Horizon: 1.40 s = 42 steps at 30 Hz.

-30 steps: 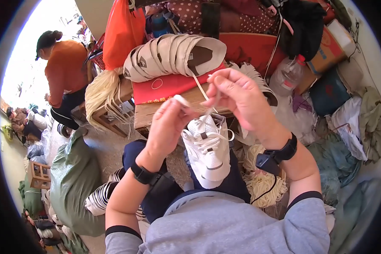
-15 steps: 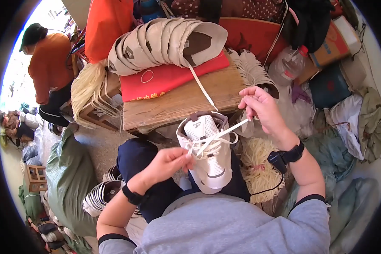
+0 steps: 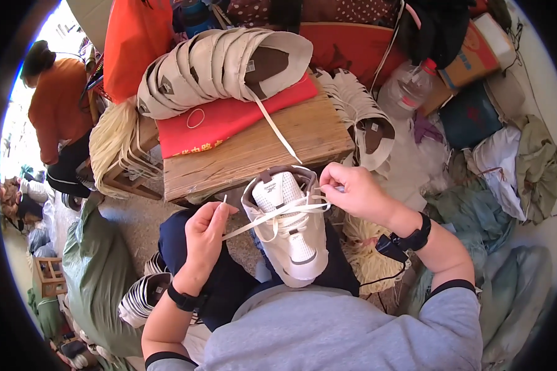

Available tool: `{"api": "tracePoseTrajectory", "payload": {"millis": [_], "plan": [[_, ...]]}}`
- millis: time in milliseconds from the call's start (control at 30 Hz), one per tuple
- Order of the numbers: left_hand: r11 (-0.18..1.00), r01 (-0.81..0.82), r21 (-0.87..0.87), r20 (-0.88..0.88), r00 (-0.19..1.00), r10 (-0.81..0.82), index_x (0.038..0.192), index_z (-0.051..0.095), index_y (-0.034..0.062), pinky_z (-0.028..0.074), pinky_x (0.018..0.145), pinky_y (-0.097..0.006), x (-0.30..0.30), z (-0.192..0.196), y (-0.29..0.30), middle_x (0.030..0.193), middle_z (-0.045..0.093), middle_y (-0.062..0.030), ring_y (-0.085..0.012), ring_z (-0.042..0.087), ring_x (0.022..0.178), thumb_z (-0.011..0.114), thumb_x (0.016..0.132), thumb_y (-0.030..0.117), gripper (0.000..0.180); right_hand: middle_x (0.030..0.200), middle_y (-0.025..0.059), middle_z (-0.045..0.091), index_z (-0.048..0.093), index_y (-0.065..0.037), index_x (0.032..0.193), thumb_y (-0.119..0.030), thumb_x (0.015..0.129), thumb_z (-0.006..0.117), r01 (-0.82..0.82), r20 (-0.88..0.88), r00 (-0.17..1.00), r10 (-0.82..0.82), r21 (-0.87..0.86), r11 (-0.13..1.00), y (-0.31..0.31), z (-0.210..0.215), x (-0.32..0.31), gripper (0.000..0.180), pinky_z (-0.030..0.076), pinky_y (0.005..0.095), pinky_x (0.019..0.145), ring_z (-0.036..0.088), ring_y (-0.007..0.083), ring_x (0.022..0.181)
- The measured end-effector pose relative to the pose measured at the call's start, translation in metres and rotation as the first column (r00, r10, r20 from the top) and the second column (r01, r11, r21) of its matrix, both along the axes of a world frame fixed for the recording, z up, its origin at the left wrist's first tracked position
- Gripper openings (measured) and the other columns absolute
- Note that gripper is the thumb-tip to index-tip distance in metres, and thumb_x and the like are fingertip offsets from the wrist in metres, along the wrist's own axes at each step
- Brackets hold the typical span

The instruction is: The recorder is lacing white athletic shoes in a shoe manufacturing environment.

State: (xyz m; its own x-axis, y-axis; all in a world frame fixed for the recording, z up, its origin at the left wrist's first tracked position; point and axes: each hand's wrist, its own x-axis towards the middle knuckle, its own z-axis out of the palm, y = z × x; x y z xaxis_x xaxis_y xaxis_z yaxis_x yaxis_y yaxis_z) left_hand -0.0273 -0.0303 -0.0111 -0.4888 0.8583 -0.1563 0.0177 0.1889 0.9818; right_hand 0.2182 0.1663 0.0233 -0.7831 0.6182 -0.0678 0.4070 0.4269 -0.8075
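Note:
A pale shoe upper (image 3: 304,260) without a visible sole rests between my knees, its tongue toward the bench and white laces crossing its front. My left hand (image 3: 205,238) is closed in a pinch left of the upper. From it a white shoelace (image 3: 246,227) runs taut to the crossed laces, its tip sticking up above the fingers. My right hand (image 3: 356,193) pinches the lace close to the upper's right side, beside the top eyelets. Part of that lace is hidden by the fingers.
Ahead stands a wooden bench (image 3: 284,133) with a red cloth (image 3: 229,128) and a nested row of uppers (image 3: 198,77). More uppers (image 3: 374,133) lie beyond its right end. Lace bundles (image 3: 114,139) hang at left. A green sack (image 3: 96,260) stands left; a person (image 3: 62,111) is farther off.
My left hand has moved left and up, drawing its lace out taut. My right hand has come down and in toward the upper. The whole view has shifted slightly.

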Motion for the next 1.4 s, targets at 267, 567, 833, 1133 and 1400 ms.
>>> {"api": "tracePoseTrajectory", "payload": {"millis": [267, 567, 833, 1133, 1400], "plan": [[0.986, 0.167, -0.019, -0.235, 0.958, -0.167, 0.088, 0.071, -0.0004, 0.037, 0.058, -0.021, 0.007, -0.008, -0.006, 0.073, 0.057, 0.004, -0.0035, 0.048, 0.067, 0.059, 0.098, 0.012, 0.02, 0.071, 0.0125, 0.06, 0.052, -0.005, 0.09, -0.005, 0.08, 0.062, -0.141, 0.05, 0.989, 0.139, 0.606, 0.783, -0.017, 0.0, -0.014, 0.015, 0.049, 0.0406, 0.059, 0.062, 0.0304, 0.069], [0.968, 0.215, -0.129, -0.045, 0.974, -0.223, 0.075, 0.064, -0.002, 0.04, 0.058, -0.024, 0.014, 0.003, 0.009, 0.068, 0.057, 0.0005, -0.0062, 0.05, 0.065, 0.063, 0.091, 0.013, 0.022, 0.08, 0.0134, 0.064, 0.053, -0.006, 0.112, -0.008, 0.085, 0.062, -0.178, 0.045, 0.98, 0.194, 0.637, 0.75, -0.005, 0.002, -0.014, 0.028, 0.046, 0.0444, 0.086, 0.063, 0.0326, 0.084], [0.968, 0.221, -0.122, -0.349, 0.903, -0.25, 0.072, 0.062, -0.0027, 0.043, 0.058, -0.029, 0.008, 0.001, 0.021, 0.066, 0.057, -0.0042, -0.0116, 0.052, 0.063, 0.065, 0.089, 0.012, 0.023, 0.084, 0.0109, 0.067, 0.061, -0.008, 0.108, -0.009, 0.084, 0.064, -0.418, 0.199, 0.909, 0.367, 0.439, 0.796, 0.023, 0.015, -0.018, 0.024, 0.044, 0.0415, 0.091, 0.063, 0.0297, 0.087], [0.968, 0.202, -0.148, -0.601, 0.759, -0.25, 0.092, 0.068, 0.0046, 0.047, 0.069, -0.03, -0.015, 0.024, 0.035, 0.089, 0.053, -0.0049, -0.0165, 0.053, 0.077, 0.078, 0.08, 0.011, 0.017, 0.075, 0.0051, 0.066, 0.064, -0.003, 0.101, -0.012, 0.087, 0.068, -0.37, 0.142, 0.892, 0.428, -0.314, 0.874, 0.052, 0.014, -0.028, 0.017, 0.05, 0.028, 0.064, 0.063, 0.01, 0.069], [0.853, 0.5, -0.153, -0.448, 0.734, -0.511, 0.095, 0.071, 0.0055, 0.043, 0.074, -0.026, -0.025, 0.016, 0.046, 0.09, 0.047, -0.0031, -0.0141, 0.049, 0.083, 0.073, 0.087, 0.017, 0.014, 0.076, 0.0029, 0.067, 0.064, -0.001, 0.103, -0.011, 0.088, 0.068, -0.392, 0.047, 0.869, 0.492, -0.539, 0.745, 0.057, 0.015, -0.025, 0.019, 0.05, 0.0248, 0.063, 0.062, 0.0084, 0.068]]}}
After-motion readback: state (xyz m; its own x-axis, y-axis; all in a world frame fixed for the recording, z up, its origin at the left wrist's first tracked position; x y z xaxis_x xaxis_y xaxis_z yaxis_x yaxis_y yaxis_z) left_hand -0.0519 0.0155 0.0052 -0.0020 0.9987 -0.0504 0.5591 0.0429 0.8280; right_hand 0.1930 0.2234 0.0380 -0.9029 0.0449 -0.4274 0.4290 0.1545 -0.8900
